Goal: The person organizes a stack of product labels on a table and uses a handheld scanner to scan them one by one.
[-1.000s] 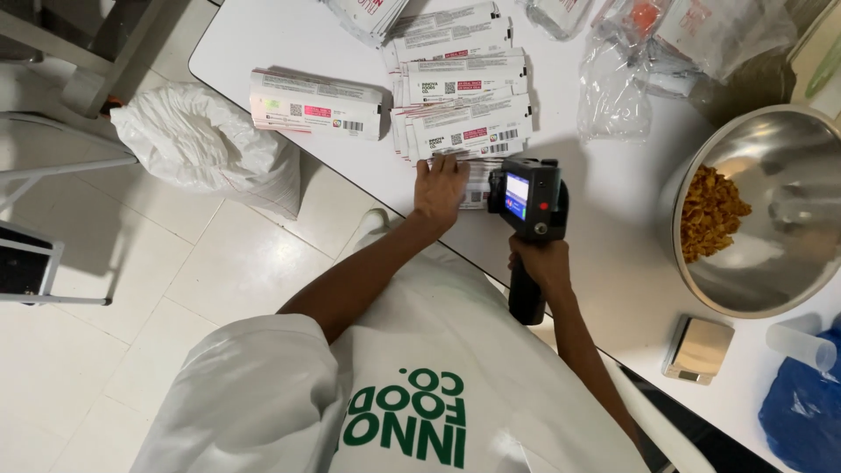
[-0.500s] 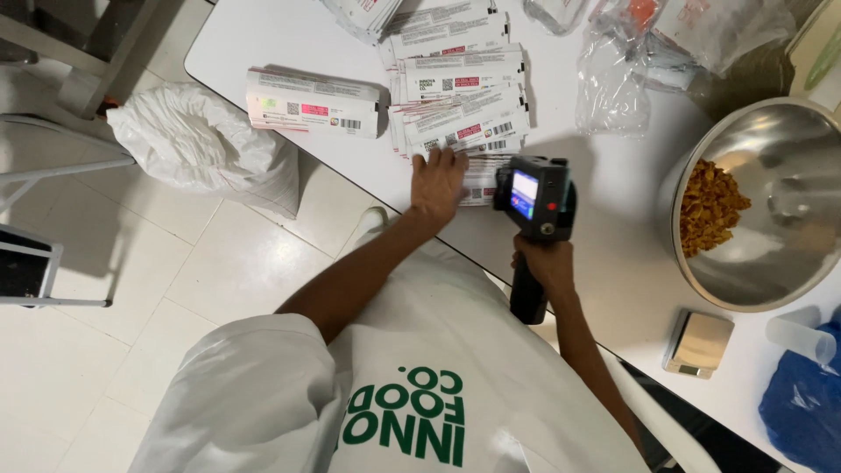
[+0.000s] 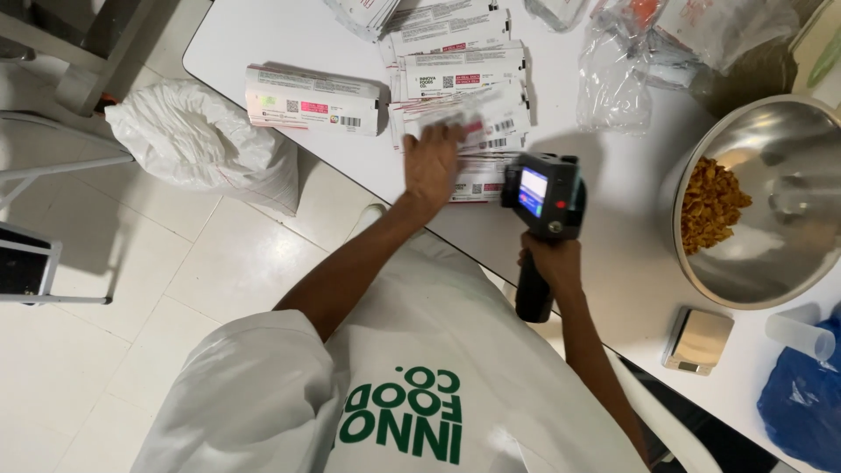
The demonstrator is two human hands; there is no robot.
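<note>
My left hand (image 3: 433, 163) lies flat, fingers spread, on a fanned row of white printed pouches (image 3: 466, 96) on the white table (image 3: 289, 35); the pouch under its fingertips is motion-blurred. My right hand (image 3: 550, 263) grips the black handle of a handheld gun-shaped printer (image 3: 541, 194) with a lit blue screen, held upright just right of the pouches near the table's front edge. A separate stack of the same pouches (image 3: 312, 98) lies to the left.
A large steel bowl (image 3: 780, 263) with orange-brown snack pieces stands at the right. Near it are a small scale (image 3: 697, 340), a clear plastic cup (image 3: 795, 335), a blue bag (image 3: 802, 405) and clear bags (image 3: 613, 70). A white sack (image 3: 200, 140) sits on the tiled floor.
My left hand has slid up and left over the pouches, shifting one. The printer in my right hand has stayed about where it was.
</note>
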